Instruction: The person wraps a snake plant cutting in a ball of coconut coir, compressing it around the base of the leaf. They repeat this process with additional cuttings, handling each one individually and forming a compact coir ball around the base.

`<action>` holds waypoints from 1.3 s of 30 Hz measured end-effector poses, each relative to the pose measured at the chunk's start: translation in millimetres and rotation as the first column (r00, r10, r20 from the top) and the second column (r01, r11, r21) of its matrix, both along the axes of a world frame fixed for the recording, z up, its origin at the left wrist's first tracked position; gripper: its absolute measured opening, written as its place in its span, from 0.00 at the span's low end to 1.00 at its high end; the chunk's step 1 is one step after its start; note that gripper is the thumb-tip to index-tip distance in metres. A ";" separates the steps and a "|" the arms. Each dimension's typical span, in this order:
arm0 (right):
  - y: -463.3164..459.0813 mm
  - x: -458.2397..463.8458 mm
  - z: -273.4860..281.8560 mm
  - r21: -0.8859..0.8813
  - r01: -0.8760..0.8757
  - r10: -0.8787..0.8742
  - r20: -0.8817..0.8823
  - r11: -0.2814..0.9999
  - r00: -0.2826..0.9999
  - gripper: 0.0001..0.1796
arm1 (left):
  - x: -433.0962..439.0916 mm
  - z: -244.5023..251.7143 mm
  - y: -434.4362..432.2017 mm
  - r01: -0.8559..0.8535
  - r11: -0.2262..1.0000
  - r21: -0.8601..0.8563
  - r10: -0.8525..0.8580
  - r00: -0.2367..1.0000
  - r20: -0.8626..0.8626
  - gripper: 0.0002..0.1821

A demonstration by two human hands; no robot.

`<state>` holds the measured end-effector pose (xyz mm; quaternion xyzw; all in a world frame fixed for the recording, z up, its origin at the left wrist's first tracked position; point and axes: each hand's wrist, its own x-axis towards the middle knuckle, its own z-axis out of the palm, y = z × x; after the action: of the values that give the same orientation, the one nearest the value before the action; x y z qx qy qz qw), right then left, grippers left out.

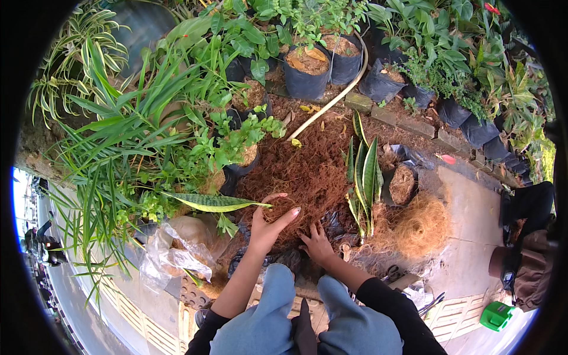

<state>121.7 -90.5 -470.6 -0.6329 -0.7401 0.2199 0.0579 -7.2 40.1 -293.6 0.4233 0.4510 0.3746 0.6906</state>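
My left hand (267, 228) curves around a clump of brown coconut fibre (284, 217), thumb and index finger spread over its sides. A single snake plant leaf (213, 202) with yellow edges points left from this clump; whether its base is inside the fibre is hidden. Lower right of the clump, my right hand (318, 245) rests with its fingers apart on the loose coir heap (306, 164), beside dark plastic sheeting (335, 222). Upright snake plant leaves (366, 177) stand to the right of both hands. Farther right lies a pale ball of coconut fibre (421, 226).
A black grow bag (401, 184) filled with fibre stands behind the pale ball. Clear plastic bags (175, 257) lie at left. A cream hose (328, 104) crosses near a brick edging (401, 122). Another person (528, 257) is at far right, near a green container (496, 316).
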 end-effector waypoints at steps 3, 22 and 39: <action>-4.6 9.9 -9.4 -0.032 -0.137 0.138 0.027 0.990 0.990 0.27 | 1.1 0.1 -1.4 0.016 1.000 0.012 -0.015 1.000 -0.021 0.23; 67.8 53.2 165.0 -0.338 0.383 -0.381 -0.924 0.860 0.040 0.25 | 4.4 -12.1 1.1 0.020 1.000 0.006 -0.020 1.000 0.012 0.18; 65.4 9.4 183.7 0.292 0.299 -0.062 -0.614 0.908 0.787 0.37 | 21.0 -8.1 -4.3 -0.087 0.988 -0.126 0.090 0.996 0.013 0.23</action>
<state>131.1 -25.0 -287.0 -0.5785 -0.6474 0.2541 0.4261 13.8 35.7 -301.7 0.3551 0.4857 0.3797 0.7028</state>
